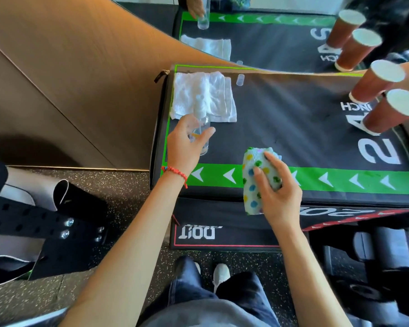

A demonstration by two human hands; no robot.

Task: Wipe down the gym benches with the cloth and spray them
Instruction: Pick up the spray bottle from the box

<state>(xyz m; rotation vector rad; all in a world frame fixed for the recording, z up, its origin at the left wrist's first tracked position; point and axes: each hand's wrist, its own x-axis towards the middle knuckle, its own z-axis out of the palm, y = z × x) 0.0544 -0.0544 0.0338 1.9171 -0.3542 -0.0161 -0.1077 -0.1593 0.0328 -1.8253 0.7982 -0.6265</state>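
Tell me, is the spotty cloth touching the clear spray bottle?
Apart. The head view shows bare black bench top between the spotty cloth, held in the right hand, and the clear spray bottle, held by the left hand.

You face a wood-panelled wall [64, 74] on your left, with a mirror [281, 38] above the far edge ahead that reflects the scene. Under your feet lies dark rubber floor [118, 185] flecked with pale specks. Black perforated gym equipment [45, 227] sits at your left, dumbbells [392, 246] at your right. Light is bright and even.
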